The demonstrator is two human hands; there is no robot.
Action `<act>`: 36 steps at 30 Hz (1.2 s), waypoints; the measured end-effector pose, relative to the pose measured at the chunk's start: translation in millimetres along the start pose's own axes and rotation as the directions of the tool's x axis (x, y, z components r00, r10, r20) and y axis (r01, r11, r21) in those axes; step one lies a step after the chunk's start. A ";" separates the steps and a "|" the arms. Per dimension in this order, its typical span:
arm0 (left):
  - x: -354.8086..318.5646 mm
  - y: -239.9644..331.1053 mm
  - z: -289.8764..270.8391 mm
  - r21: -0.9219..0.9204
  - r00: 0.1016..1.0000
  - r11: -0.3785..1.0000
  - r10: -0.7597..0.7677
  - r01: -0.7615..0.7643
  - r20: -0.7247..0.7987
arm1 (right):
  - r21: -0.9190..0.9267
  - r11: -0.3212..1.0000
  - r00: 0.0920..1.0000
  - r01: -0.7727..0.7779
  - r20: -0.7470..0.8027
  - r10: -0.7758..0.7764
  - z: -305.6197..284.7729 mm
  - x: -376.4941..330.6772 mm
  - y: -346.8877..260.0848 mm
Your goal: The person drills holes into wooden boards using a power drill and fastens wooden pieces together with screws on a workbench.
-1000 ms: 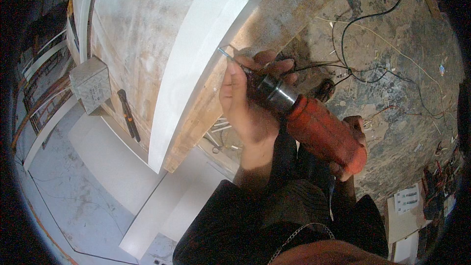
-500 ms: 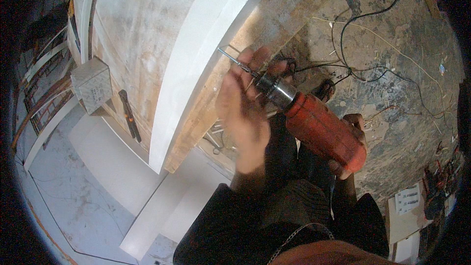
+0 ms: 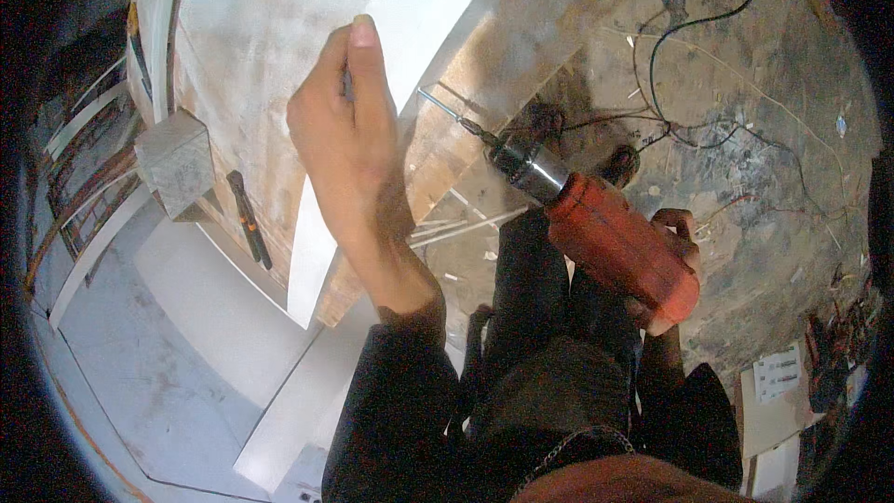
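Note:
My right hand (image 3: 678, 237) is closed round the red power drill (image 3: 619, 247), and the drill's body hides most of the fingers. From its metal chuck (image 3: 529, 169) a long thin bit (image 3: 445, 106) points up-left. The bit's tip is at the right edge of a long white curved strip (image 3: 428, 19), but I cannot tell whether it touches. Over the strip is my left hand (image 3: 349, 140), its fingers curled and its thumb pointing away from me. What those fingers hold, if anything, is hidden. The strip lies along a wooden board (image 3: 466, 116).
On the left are a grey box-shaped block (image 3: 174, 163) and a dark tool with orange marks (image 3: 247, 219). Black cables (image 3: 652, 84) and thin white sticks (image 3: 466, 226) lie on the stained floor (image 3: 764, 251). White panels (image 3: 298, 401) are at lower left.
My left hand has moved from beside the drill's bit up and left, over the white strip, with its fingers now curled. The drill and my right hand have hardly moved.

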State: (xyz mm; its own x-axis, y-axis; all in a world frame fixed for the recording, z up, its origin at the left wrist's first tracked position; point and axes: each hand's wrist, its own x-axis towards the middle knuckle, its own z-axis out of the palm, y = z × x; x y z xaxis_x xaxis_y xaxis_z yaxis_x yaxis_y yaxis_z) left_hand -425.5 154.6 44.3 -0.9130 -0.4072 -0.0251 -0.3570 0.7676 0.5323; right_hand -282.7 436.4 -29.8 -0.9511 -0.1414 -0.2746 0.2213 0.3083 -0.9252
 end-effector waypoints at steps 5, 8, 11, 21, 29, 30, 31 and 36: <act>-2.2 -1.3 7.6 0.010 0.999 1.000 -0.001 0.002 -0.032 | -0.176 0.982 0.994 0.075 0.090 -0.060 0.3 10.6 -5.0; -0.9 -7.9 7.1 0.011 1.000 1.000 0.019 -0.019 -0.014 | -0.075 0.996 0.997 0.054 0.051 -0.050 5.9 10.6 -5.6; -0.2 -6.4 6.8 0.023 0.999 0.999 0.042 -0.041 -0.029 | 0.043 0.997 0.998 0.059 -0.038 -0.058 15.4 -4.4 26.6; 0.2 -9.1 6.2 0.039 0.998 0.997 0.062 -0.061 -0.029 | 0.657 0.662 0.888 -0.360 0.025 0.459 20.3 6.1 -2.4; 0.2 -6.5 6.2 0.064 0.996 0.995 0.084 -0.082 -0.026 | 0.757 0.278 0.611 -0.592 0.196 0.767 16.1 16.7 -32.0; -0.3 -6.1 5.6 0.055 0.998 0.997 0.060 -0.059 -0.016 | 0.734 0.302 0.599 -0.608 0.174 0.781 17.0 15.1 -30.6; -0.5 -5.9 5.4 0.046 0.999 0.998 0.035 -0.035 -0.005 | 0.710 0.326 0.588 -0.624 0.151 0.795 18.1 13.7 -29.0; 1.3 -6.5 6.9 0.050 0.997 0.996 0.071 -0.070 -0.025 | 0.743 0.305 0.643 -0.596 0.214 0.735 19.2 10.5 -19.6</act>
State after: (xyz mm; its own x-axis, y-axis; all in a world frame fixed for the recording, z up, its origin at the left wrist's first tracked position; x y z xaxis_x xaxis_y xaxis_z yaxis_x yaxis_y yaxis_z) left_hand -425.7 152.5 34.9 -0.9310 -0.3636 0.0338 -0.3017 0.8182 0.4895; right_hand -292.9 410.8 -19.6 -0.4024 -0.0659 -0.9131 0.7945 -0.5206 -0.3126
